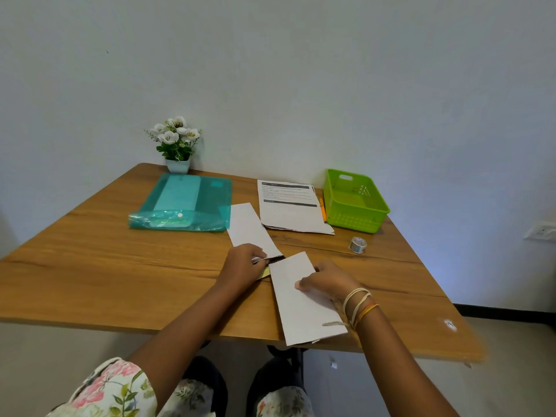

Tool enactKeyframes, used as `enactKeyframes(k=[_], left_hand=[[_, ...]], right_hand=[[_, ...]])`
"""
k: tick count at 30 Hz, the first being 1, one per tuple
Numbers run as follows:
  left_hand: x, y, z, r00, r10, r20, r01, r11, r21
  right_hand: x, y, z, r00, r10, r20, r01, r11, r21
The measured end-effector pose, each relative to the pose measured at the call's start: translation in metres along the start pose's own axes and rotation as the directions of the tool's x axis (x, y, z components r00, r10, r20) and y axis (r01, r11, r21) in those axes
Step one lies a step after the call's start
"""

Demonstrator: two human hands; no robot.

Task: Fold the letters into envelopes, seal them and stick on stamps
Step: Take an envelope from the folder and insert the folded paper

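Observation:
A long white envelope (250, 228) lies slanted on the wooden table (120, 260), its near end held open by my left hand (242, 264), which pinches the flap. My right hand (326, 281) grips a folded white letter (301, 302) whose far end sits at the envelope's mouth; its near end hangs over the table's front edge. A stack of printed letters (290, 207) lies behind, with an orange pen (322, 209) beside it. A small roll of patterned tape or stamps (357, 245) stands to the right.
A teal plastic document folder (183, 203) lies at the back left, next to a small pot of white flowers (177, 145). A green plastic basket (353, 200) sits at the back right. The wall runs close behind the table.

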State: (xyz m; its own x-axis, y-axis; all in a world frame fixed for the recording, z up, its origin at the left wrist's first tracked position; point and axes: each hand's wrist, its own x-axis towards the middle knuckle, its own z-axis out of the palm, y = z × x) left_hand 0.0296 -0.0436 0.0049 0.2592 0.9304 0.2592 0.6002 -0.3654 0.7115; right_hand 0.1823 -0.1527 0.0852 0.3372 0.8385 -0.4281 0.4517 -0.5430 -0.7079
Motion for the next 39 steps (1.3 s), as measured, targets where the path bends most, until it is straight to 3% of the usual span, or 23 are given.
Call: enactKeyframes(k=[6,11,19,21,23,25,30,34,36,39], left_hand=[[-0.001,0.0,-0.008,0.997,0.007,0.073,-0.005,1.0,-0.018],[-0.003,0.0,-0.017,0.995,0.04,0.097,-0.033,0.997,-0.073],[-0.008,-0.001,-0.016,0.997,-0.013,0.082,0.026,0.987,-0.158],[-0.007,-0.003,-0.016,0.998,-0.018,0.06,0.029,0.985,-0.172],[-0.007,-0.004,-0.016,0.999,-0.017,0.038,0.023,0.983,-0.182],[-0.007,-0.004,-0.015,0.999,-0.032,0.039,0.039,0.982,-0.184],[-0.01,-0.006,-0.014,0.999,0.0,0.054,0.012,0.973,-0.232],[-0.014,-0.006,-0.013,0.993,0.025,0.115,0.002,0.973,-0.23],[-0.013,-0.007,-0.014,0.995,0.006,0.1,0.018,0.972,-0.235],[-0.011,-0.01,-0.014,0.997,-0.029,0.072,0.044,0.972,-0.229]], right_hand=[[0.004,-0.006,0.02,0.985,0.113,0.131,-0.13,0.982,0.134],[0.009,-0.014,0.019,0.961,0.124,0.249,-0.176,0.964,0.2],[0.033,-0.018,0.03,0.996,0.07,0.052,-0.069,0.997,-0.026],[0.032,-0.011,0.024,0.991,0.081,0.108,-0.078,0.996,-0.033],[0.03,-0.003,0.012,0.978,0.1,0.186,-0.073,0.987,-0.147],[0.031,0.002,0.004,0.982,0.095,0.163,-0.06,0.976,-0.208],[0.037,-0.002,0.015,0.999,0.021,-0.04,-0.012,0.977,0.213],[0.045,-0.008,0.042,0.979,0.001,-0.204,0.075,0.927,0.367],[0.048,-0.006,0.045,0.987,-0.03,-0.155,0.089,0.916,0.39],[0.038,-0.003,0.033,0.982,-0.174,0.077,0.144,0.944,0.296]])
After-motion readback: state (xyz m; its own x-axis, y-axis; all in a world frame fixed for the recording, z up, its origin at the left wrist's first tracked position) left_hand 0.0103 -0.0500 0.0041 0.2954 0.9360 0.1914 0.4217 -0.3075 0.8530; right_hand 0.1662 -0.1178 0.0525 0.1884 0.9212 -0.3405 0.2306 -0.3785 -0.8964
